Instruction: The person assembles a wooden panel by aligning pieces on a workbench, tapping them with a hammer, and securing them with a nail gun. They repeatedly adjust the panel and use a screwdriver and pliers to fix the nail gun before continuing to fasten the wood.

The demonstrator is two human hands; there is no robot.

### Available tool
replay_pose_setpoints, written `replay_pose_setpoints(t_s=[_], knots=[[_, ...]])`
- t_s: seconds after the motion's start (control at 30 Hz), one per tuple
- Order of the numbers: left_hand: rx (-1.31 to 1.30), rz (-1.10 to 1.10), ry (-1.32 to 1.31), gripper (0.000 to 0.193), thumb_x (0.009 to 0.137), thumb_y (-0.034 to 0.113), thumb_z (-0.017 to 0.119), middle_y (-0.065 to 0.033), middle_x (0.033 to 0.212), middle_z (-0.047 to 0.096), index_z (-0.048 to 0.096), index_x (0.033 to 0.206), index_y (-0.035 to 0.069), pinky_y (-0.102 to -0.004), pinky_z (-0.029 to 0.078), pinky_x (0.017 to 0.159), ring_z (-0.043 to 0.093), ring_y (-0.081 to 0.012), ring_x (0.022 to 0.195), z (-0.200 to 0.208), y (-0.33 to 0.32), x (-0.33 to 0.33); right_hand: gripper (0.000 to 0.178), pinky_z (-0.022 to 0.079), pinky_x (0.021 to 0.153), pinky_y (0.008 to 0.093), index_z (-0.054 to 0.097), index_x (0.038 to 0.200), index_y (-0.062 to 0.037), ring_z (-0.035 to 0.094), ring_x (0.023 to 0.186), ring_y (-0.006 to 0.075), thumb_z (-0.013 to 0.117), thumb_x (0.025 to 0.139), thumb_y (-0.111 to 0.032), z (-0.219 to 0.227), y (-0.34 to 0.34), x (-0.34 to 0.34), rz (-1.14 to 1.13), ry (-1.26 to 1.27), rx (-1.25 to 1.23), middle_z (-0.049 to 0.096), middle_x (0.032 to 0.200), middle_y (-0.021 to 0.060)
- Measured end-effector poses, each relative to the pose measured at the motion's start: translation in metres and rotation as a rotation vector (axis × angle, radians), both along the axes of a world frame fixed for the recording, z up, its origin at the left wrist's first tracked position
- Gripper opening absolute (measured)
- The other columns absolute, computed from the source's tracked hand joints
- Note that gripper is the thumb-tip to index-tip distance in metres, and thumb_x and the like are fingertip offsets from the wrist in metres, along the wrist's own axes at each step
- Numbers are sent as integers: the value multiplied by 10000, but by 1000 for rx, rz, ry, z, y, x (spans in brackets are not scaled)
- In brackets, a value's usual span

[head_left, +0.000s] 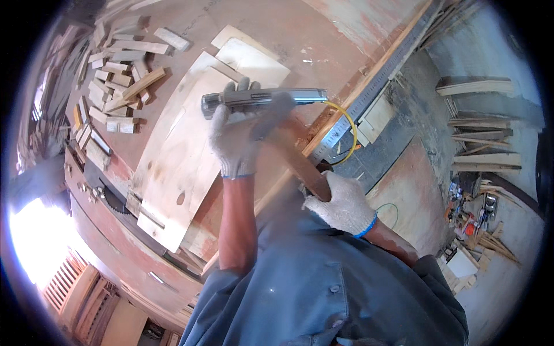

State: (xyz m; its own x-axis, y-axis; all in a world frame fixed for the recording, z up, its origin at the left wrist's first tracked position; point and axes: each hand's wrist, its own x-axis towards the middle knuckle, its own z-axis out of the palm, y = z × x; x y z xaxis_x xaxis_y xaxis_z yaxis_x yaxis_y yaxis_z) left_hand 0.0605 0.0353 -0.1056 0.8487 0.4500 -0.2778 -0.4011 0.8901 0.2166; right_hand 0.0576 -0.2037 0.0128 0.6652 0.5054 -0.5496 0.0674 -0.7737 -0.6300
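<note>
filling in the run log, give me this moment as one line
left hand: grips grey metal tool | right hand: holds brown wooden piece | beneath: plywood sheet on workbench | nearby: wood offcuts, steel ruler

Ahead of us the counter lies bare along its far right stretch, so a hand could pass there freely. To the left, the heap of wood offcuts blocks the far corner, and the curved plywood panels cover the middle. The steel ruler and the yellow loop of cord line the right edge. The circular saw blade stands up near the left edge, just beside the panels, narrowing that side.
</note>
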Motion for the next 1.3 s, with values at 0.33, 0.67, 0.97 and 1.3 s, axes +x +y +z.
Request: replay_pose_setpoints(t_s=[0.33, 0.67, 0.97, 1.3], knots=[[119, -21, 15, 633, 886, 197, 704, -273, 1508, 502, 501, 1441, -29, -643, 350, 1198, 470, -446, 1415, -5, -14, 7, 374, 556, 721, 461, 672, 965, 3, 709, 841, 433, 818, 812, -306, -8, -11, 13, -167, -110, -171, 709, 848, 231], [65, 5, -14, 565, 845, 137, 718, -239, 1436, 590, 585, 1361, -50, -610, 352, 1210, 479, -434, 1410, -9, -16, 10, 396, 559, 766, 472, 686, 979, 18, 715, 911, 432, 807, 814, -321, -9, -8, 19, -184, -94, -134, 715, 877, 241], [29, 10, 22, 574, 811, 97, 715, -236, 1439, 588, 589, 1351, -50, -624, 355, 1206, 484, -429, 1408, -6, -27, 14, 373, 558, 759, 469, 692, 975, 16, 721, 897, 421, 795, 833, -313, -16, -19, 16, -238, -124, -95, 713, 876, 241], [-8, -16, 17, 529, 800, 105, 743, -250, 1393, 620, 641, 1297, -43, -620, 395, 1181, 524, -431, 1372, -4, -35, 24, 401, 558, 782, 478, 705, 997, 22, 715, 919, 438, 804, 818, -323, -21, -24, 32, -161, -51, -170, 718, 906, 264]])
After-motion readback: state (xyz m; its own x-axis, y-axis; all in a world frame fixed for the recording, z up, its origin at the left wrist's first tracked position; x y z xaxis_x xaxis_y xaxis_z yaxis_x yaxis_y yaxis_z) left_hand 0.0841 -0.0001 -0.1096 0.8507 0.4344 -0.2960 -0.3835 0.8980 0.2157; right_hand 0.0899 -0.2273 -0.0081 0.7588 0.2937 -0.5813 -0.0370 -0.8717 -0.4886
